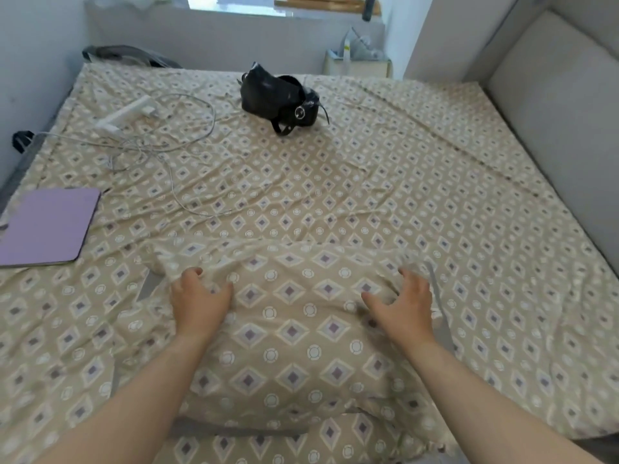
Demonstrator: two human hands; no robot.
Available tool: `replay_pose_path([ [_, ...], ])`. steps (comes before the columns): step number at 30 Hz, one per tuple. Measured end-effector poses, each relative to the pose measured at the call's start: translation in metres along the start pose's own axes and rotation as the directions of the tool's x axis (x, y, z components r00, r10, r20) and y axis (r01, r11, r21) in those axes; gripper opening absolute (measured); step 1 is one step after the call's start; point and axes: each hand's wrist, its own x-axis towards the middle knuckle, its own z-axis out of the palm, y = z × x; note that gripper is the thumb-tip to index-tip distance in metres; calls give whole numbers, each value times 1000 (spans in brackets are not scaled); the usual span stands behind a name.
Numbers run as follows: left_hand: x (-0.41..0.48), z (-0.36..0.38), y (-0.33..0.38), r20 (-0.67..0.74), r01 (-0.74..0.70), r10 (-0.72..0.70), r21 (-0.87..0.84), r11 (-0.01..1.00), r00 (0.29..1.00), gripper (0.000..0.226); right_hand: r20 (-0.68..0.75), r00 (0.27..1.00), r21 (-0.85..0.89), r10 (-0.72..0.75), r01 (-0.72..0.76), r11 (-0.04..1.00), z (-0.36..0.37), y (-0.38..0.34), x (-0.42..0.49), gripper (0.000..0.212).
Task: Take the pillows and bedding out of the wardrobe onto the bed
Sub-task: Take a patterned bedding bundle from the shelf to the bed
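Pillow [291,346] on bed [435,195], left hand [201,299] gripping, right hand [405,303] splayed

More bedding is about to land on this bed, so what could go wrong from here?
Loose white charger cables sprawl across the beige diamond-patterned sheet; more bedding could snag them. The flat lilac rectangular device near the bed's left edge could get buried or knocked off.

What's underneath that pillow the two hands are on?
The pillow lies on the matching patterned sheet. At its near edge another patterned piece peeks out, perhaps a second pillow. Anything else beneath is covered.
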Motion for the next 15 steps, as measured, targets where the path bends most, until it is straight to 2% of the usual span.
replay_pose_path([
  [4, -35, -31, 76, 178, -143, 200, -288, 947, 964, 49, -48, 998, 205, -42, 51, 977, -62, -46, -17, 69],
  [6, -64, -49, 115, 254, -127, 258, -437, 890, 932, 35, -65, 998, 308, -25, 44, 950, -102, -65, -34, 66],
  [8, -97, -61, 143, 339, -47, 285, -566, 823, 896, 22, -75, 997, 396, -23, 51, 917, -134, -77, -55, 60],
  [10, -133, -71, 175, 372, -40, 352, -636, 770, 859, 17, -108, 994, 453, -34, 80, 888, -175, -84, -79, 50],
  [15, -215, -88, 247, 385, -153, 553, -703, 695, 739, 21, -224, 974, 489, 17, 98, 867, -277, -68, -132, 50],
])
